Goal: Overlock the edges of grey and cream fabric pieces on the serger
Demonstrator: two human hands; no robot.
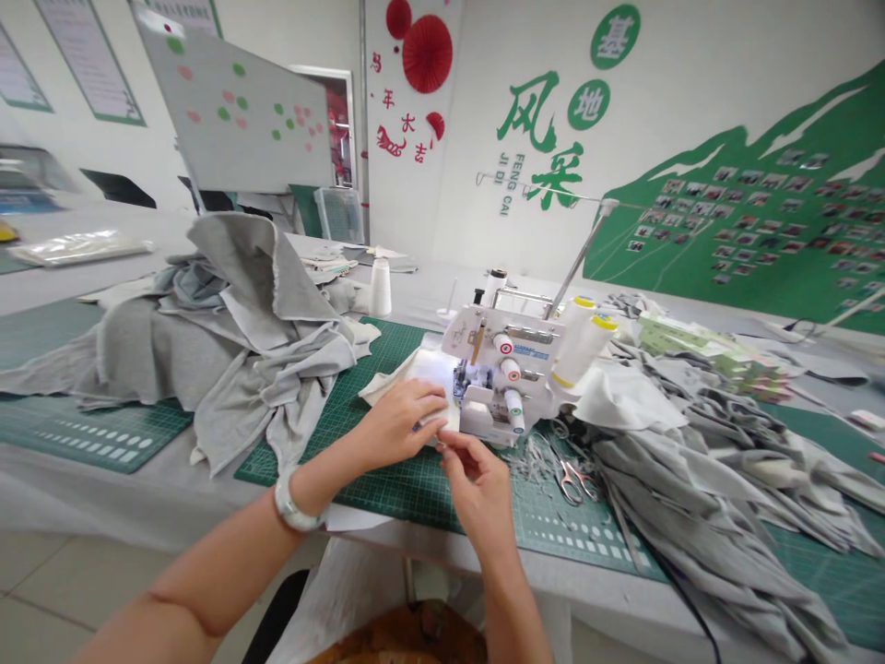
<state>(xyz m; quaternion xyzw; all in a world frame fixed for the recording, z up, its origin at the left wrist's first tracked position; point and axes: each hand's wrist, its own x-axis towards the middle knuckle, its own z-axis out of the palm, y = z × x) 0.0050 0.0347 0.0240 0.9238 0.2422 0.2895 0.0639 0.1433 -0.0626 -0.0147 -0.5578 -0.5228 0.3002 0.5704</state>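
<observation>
A white overlock sewing machine (501,369) stands on a green cutting mat (407,480), its lamp lighting the needle area. Cream fabric (397,376) lies at the left side of the needle area. My left hand (401,422), with a pale bangle on the wrist, rests on this fabric, fingers together and pointing right. Just in front of the machine, my right hand (477,475) pinches the near edge of the cream fabric between thumb and index finger. The fingertips of both hands are close together.
Grey fabric is heaped at the left (166,341) and at the right (691,489). Scissors (575,481) lie beside thread scraps (536,461) right of my right hand. A white thread cone (380,288) stands behind the mat. The table's front edge runs below my forearms.
</observation>
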